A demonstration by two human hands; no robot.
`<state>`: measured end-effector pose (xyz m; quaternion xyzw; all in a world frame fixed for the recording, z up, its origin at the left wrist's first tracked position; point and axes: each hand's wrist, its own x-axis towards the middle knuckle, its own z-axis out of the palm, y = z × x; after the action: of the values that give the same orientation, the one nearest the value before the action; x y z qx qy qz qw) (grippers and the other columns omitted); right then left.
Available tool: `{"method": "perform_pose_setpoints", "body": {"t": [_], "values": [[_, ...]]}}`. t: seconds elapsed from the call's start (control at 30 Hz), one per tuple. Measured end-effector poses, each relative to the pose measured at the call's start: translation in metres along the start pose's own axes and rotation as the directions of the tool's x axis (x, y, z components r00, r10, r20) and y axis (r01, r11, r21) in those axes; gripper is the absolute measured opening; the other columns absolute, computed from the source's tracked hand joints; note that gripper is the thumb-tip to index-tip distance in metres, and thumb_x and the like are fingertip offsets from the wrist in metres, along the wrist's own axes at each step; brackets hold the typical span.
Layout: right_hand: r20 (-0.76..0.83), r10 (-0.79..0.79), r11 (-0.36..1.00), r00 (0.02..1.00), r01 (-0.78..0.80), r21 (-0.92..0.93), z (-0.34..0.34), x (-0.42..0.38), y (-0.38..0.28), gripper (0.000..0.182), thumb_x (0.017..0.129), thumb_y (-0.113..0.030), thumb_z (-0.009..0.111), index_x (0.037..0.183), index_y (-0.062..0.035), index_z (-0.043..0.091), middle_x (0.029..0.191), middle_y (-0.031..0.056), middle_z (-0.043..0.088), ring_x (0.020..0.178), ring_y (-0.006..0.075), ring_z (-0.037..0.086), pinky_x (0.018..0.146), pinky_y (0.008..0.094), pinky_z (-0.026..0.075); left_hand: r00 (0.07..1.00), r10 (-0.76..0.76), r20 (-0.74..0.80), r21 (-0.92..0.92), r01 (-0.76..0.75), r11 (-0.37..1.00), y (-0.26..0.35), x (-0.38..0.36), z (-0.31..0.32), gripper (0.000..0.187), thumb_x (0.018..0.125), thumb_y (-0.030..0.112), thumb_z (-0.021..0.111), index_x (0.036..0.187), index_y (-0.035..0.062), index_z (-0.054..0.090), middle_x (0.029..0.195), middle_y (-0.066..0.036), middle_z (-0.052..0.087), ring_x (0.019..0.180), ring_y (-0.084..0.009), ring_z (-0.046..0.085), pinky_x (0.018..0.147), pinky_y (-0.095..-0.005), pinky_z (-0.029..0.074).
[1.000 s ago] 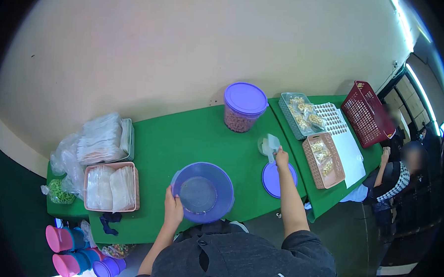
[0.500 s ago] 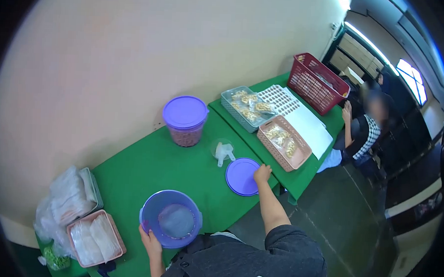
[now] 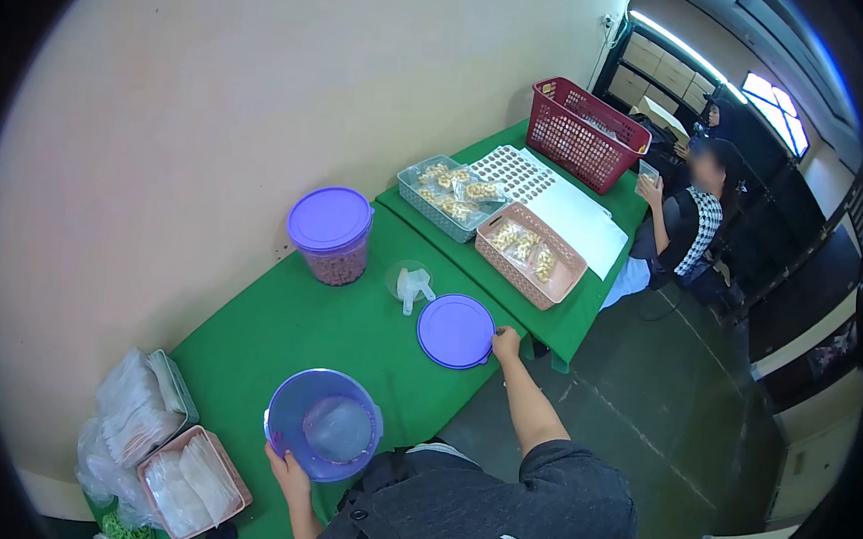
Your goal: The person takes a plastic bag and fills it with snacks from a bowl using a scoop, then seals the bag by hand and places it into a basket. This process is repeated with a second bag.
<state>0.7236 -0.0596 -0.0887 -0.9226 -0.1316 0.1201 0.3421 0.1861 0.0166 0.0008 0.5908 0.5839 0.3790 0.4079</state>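
An open purple bucket (image 3: 300,408) stands near the table's front edge, with a little of something at its bottom. My left hand (image 3: 290,473) is closed on its left rim, fingers over the edge. My right hand (image 3: 506,343) pinches the right edge of a round purple lid (image 3: 455,331) on the green cloth. Left of and behind the lid is a clear round lid or dish with white scoops (image 3: 413,286) on it. Farther back, a lidded purple tub (image 3: 331,236) holds small brownish pieces.
Baskets with snack packets (image 3: 531,255) and a sticker sheet (image 3: 513,174) lie on the right table, beside a red basket (image 3: 587,137). Baskets of plastic bags (image 3: 191,481) sit at the left. A seated person (image 3: 694,214) holds a packet; another person is behind.
The view has shifted, moving the tables left in the picture. The seated person's raised hand now shows a packet. My hands remain at the bucket and the lid.
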Motion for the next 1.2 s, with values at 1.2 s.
{"method": "perform_pose_setpoints", "body": {"t": [1.2], "values": [[0.419,-0.847,0.0,-0.327,0.788,0.616,-0.016,-0.338,-0.174,0.025,0.072,-0.002,0.058,0.096,-0.003,0.053,0.087,0.0151,0.053,0.084,0.0343,0.059,0.068,0.0452,0.049,0.999,-0.028,0.024,-0.241,0.033,0.97,0.004,0.021,-0.021,0.049,0.101,0.039,0.037,0.131,0.0005,0.043,0.126,-0.015,0.05,0.113,-0.0241,0.05,0.099,-0.035,0.038]]}}
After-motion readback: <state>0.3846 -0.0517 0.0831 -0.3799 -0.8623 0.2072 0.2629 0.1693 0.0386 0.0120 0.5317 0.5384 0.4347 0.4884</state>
